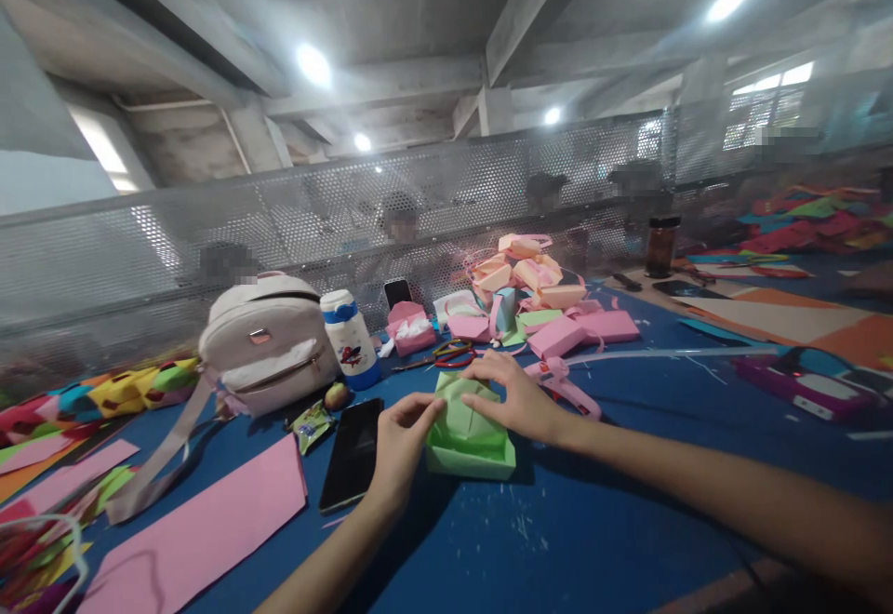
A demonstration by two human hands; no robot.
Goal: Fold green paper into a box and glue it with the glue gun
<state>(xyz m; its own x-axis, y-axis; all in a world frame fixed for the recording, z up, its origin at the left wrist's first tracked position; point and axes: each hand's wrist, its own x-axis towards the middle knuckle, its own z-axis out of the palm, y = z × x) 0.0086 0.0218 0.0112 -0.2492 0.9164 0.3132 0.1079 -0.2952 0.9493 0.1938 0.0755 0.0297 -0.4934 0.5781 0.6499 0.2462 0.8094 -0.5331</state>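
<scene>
A light green folded paper box (471, 460) rests on the blue table in front of me, its back flap raised. My left hand (403, 437) pinches the left edge of that flap between thumb and fingers. From the right, my right hand (513, 395) lies over the flap, fingers bent and fingertips pressed on the paper near its top. Just beyond my right hand is a pink glue gun (565, 389). A black smartphone (351, 451) lies beside my left wrist.
A white backpack (269, 340) and a white-and-blue bottle (351, 340) stand at the back left. Pink paper sheets (209, 530) lie at the left. Scissors (452, 352) and piled paper boxes (534, 274) sit behind the green box. A purple device (802, 391) is at right; perforated metal panel (446, 186) behind.
</scene>
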